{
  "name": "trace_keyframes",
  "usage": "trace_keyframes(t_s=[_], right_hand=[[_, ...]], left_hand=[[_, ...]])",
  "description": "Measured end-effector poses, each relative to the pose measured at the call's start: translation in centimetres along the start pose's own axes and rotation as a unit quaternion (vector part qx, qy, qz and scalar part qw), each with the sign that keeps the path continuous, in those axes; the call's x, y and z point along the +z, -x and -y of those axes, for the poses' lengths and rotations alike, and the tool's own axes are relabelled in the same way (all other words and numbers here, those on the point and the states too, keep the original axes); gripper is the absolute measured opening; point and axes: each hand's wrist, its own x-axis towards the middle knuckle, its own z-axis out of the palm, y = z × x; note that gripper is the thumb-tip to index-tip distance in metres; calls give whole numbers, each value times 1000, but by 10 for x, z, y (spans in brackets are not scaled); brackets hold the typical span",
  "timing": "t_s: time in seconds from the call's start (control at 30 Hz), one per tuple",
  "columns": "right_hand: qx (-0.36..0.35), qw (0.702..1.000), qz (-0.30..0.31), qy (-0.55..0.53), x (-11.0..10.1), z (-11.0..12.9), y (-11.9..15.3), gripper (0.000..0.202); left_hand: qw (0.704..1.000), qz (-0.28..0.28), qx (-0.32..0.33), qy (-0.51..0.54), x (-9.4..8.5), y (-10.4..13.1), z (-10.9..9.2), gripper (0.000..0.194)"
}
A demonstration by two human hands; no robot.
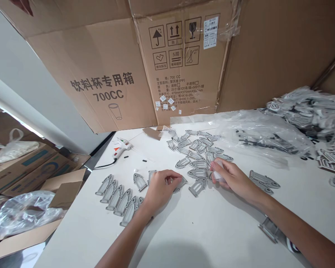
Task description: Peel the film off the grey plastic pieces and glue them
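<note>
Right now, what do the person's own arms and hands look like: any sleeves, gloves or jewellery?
Both forearms are bare as far as the frame shows, with no sleeves. The left hand and the right hand wear no gloves, and no rings, watch or bands show. Fingernails look short and unpainted.

A white table (201, 230) carries scattered grey boat-shaped plastic pieces (197, 156). A glue gun (122, 145) lies at its far left, clear plastic bags (257, 136) at the right

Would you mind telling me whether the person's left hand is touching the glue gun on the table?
Apart. In the head view the left hand rests among the grey pieces, while the glue gun lies further back with bare table between them.
</note>
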Motion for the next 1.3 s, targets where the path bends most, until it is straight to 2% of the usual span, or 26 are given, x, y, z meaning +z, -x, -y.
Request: trace_keyframes(t_s=[0.47, 0.63, 0.73, 1.0, 1.07, 1.2, 1.3], right_hand=[[3, 1000, 20, 7, -3, -2, 1, 53], [-1, 999, 34, 15, 0, -3, 1, 51], [-2, 999, 31, 28, 1, -1, 3, 54], [5, 995, 9, 100, 0, 3, 6, 53], [-5, 993, 13, 120, 0, 4, 6, 53], [-28, 990, 36, 131, 4, 9, 8, 51], [-8, 991, 98, 90, 8, 12, 12, 49]], left_hand=[[1000, -16, -5, -23, 7, 1, -1, 13], [994, -50, 73, -60, 15, 1, 6, 12], [981, -63, 136, -122, 16, 2, 9, 13], [921, -40, 282, -264, 9, 4, 8, 4], [904, -41, 293, -309, 2, 2, 11, 3], [879, -90, 266, -384, -8, -3, 16, 20], [888, -117, 256, -363, -6, 0, 11, 21]])
